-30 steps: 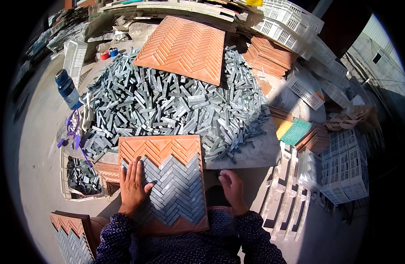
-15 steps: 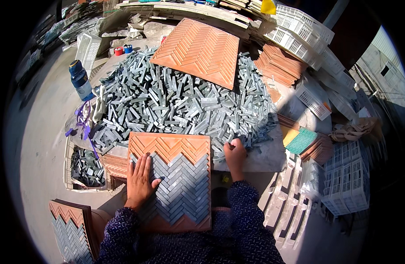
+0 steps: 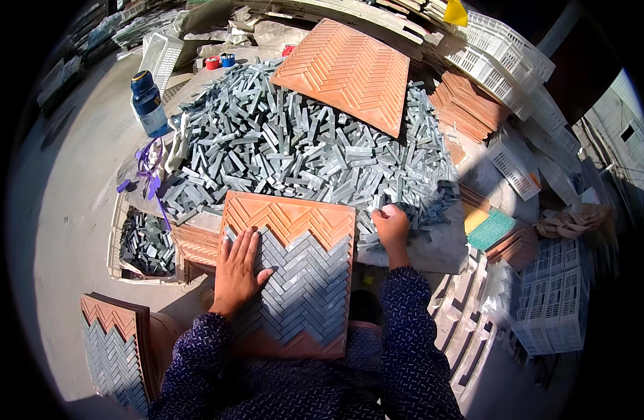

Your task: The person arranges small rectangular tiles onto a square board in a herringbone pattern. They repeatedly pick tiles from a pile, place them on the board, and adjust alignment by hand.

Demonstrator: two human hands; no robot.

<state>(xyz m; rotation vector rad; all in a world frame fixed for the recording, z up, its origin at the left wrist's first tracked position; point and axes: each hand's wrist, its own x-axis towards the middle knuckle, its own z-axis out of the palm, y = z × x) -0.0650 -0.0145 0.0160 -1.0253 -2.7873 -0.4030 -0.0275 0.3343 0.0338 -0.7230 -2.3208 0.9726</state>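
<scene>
An orange herringbone mould tray [image 3: 248,209] leans upright-tilted in front of me, its upper rows of slots bare. Narrow grey stone strips [image 3: 304,280] fill its middle in a zigzag pattern. My left hand [image 3: 239,273] lies flat on the tray's left side, fingers stretched and thumb out over the strips. To the right of the tray, at the near edge of a large heap of loose grey strips [image 3: 287,150], my right hand [image 3: 392,229] is closed with fingers curled. Whatever it may hold is hidden by the hand.
Another orange mould tray [image 3: 346,77] rests on the heap's far side. A blue bottle [image 3: 149,105] stands at the left, above a crate of dark pieces [image 3: 148,245]. Filled trays [image 3: 115,350] stand at lower left. White plastic crates [image 3: 549,301] and a slatted pallet [image 3: 462,322] are at right.
The whole view has shifted, so the scene sits farther right and slightly higher. My left hand stays flat on the tray; my right hand stays closed beside the heap's near edge.
</scene>
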